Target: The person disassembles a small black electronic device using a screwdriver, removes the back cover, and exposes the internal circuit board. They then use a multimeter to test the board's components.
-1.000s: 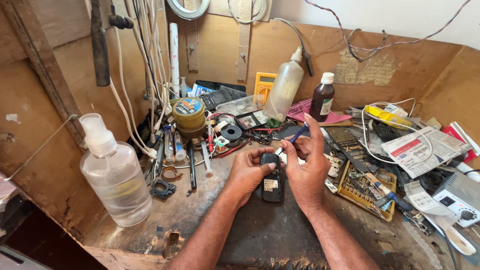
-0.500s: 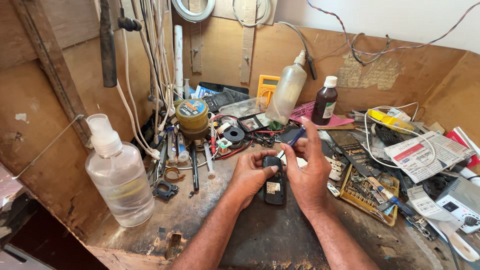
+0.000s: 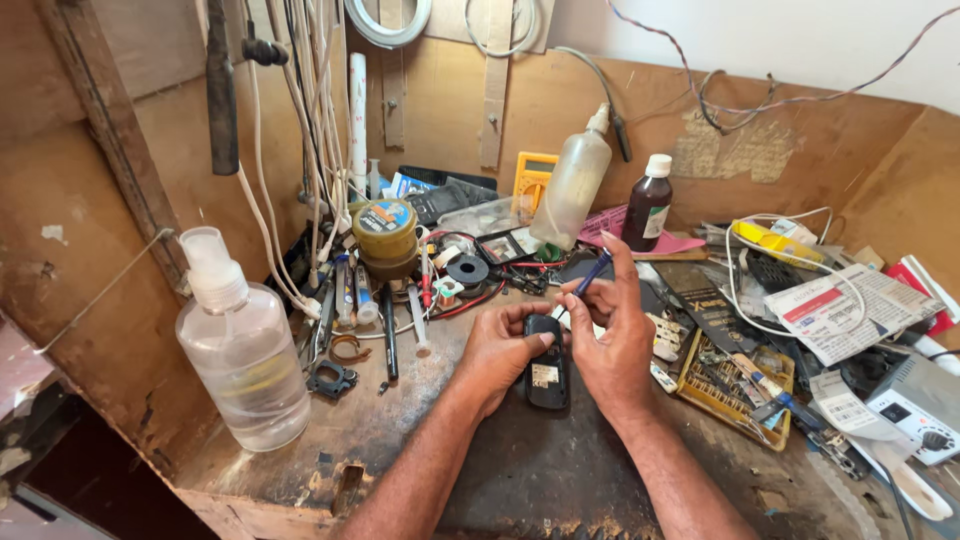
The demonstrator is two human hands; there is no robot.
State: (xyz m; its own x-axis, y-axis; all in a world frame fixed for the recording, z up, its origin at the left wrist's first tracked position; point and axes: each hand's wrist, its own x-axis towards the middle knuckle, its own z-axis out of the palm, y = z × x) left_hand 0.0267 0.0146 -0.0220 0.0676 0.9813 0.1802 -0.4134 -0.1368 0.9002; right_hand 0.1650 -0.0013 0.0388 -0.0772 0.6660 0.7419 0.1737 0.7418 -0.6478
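Left hand (image 3: 500,350) fingers clamp the small black phone (image 3: 547,375) by its edges; right hand (image 3: 610,340) pinches a blue screwdriver (image 3: 590,273) above—light, fragile-looking.

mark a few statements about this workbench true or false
1. The left hand steadies a small black phone on the bench. True.
2. The right hand holds a hammer. False: it holds a slim blue tool.
3. A clear pump bottle stands left of the hands. True.
4. The brown bottle with the white cap lies on its side. False: it stands upright.
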